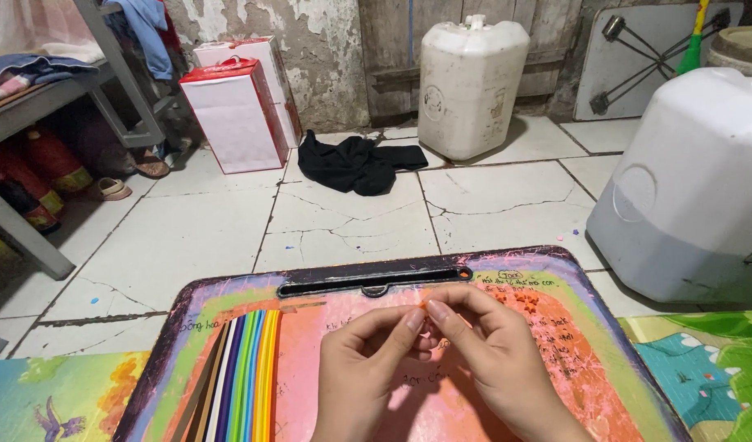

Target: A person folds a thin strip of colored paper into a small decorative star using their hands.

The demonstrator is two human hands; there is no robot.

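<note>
My left hand [368,368] and my right hand [490,360] meet over a worn pink folding table [327,344]. Between the thumbs and forefingers of both hands I pinch a tiny orange piece of paper [423,305]; most of it is hidden by my fingertips. To the left of my left hand lies a fanned stack of thin paper strips in many colours [241,376], running from brown and white through blue and green to yellow and orange. A few small orange paper bits [527,301] lie on the table near my right hand.
A black cloth [355,162] lies on the cracked tiled floor. A white plastic jerrycan [470,78] stands at the wall; a larger white container [691,184] is at the right. Red-and-white gift bags [237,106] and a metal shelf [32,106] are at left. A colourful mat [711,360] surrounds the table.
</note>
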